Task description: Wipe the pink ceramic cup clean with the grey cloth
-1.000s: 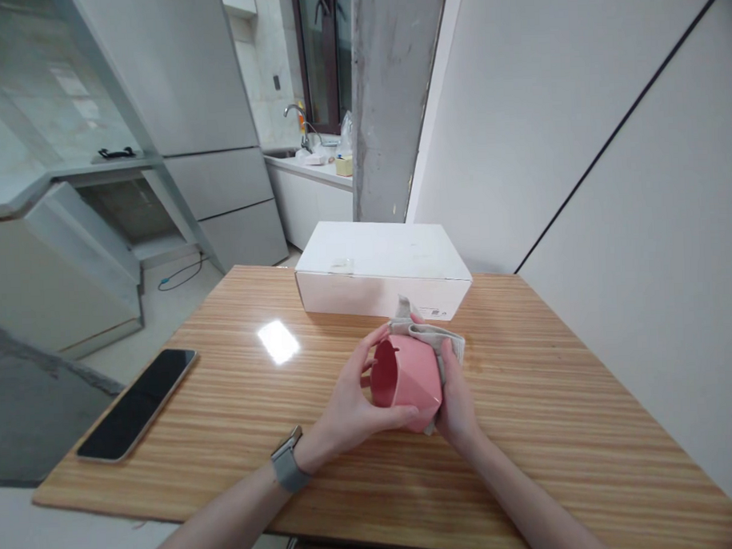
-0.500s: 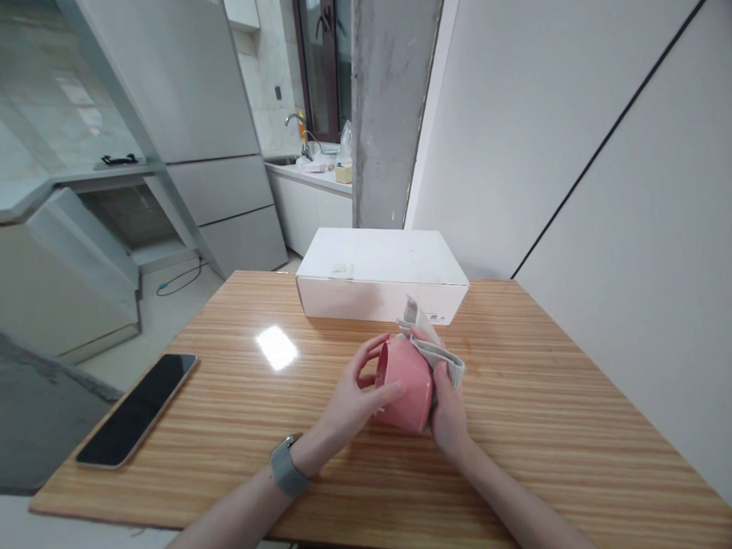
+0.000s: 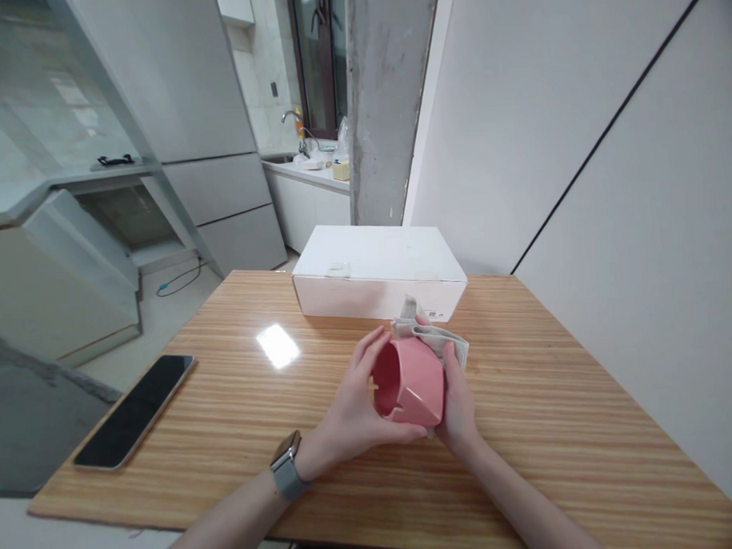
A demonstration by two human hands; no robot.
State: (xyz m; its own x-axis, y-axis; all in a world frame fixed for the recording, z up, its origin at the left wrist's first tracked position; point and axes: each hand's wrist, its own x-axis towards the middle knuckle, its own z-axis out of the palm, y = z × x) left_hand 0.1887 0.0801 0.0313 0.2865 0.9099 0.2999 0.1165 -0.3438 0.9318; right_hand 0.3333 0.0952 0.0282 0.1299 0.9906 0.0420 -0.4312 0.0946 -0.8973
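A pink, glossy, hollow container (image 3: 422,381) is held above the table between both hands, its open mouth facing left. My left hand (image 3: 358,403) grips it by the rim, fingers on the far side and thumb along the near lower edge. Behind its right side, my right hand (image 3: 458,403) holds a folded light grey cloth (image 3: 446,342) against the container. The cloth bunches over the top; part of it is hidden behind the container. A watch with a grey band (image 3: 289,469) is on my left wrist.
A white cardboard box (image 3: 377,258) lies at the table's far edge, just beyond my hands. On the left of the wooden table (image 3: 238,407) is a black-screened phone (image 3: 135,412). A white wall (image 3: 608,178) rises to the right.
The pink container has turned, so more of its open mouth shows. My left thumb has shifted from its side to its lower edge. The cloth is still in my right hand.
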